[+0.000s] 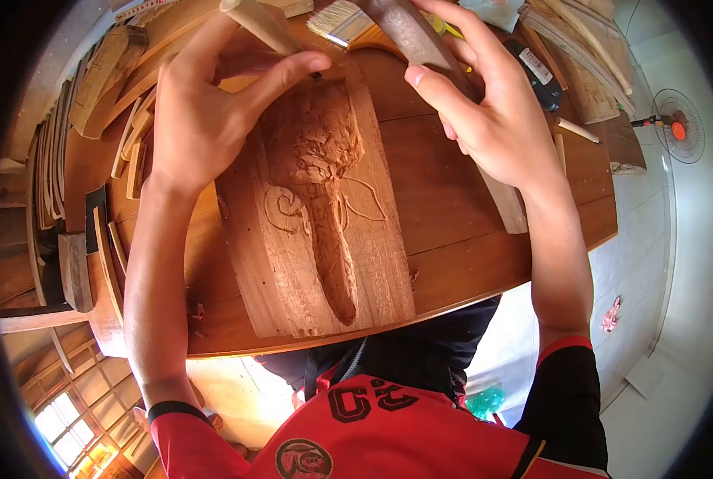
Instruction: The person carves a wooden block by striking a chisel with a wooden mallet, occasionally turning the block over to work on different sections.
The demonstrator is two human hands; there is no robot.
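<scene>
A carved wooden board (pixel 388 271) lies on the table, with a hollowed rose-like shape, a long stem groove and pencil-like curled outlines cut into it. Over the board's far end, my left hand (pixel 205 120) is closed around a chisel (pixel 260 25) by its round wooden handle; a bit of dark blade shows under the thumb. To the right, above the tabletop, my right hand (pixel 492 112) grips a long squared wooden bar (pixel 408 36), whose lower end passes beneath the wrist. The hand partly covers the bar's middle.
A paintbrush (pixel 344 28) lies past the board. Wood strips and offcuts (pixel 113 80) line the table's left side, and more pieces (pixel 580 48) sit at the far right beside a dark labelled object (pixel 536 68). A fan (pixel 675 128) stands beyond the table (pixel 452 231).
</scene>
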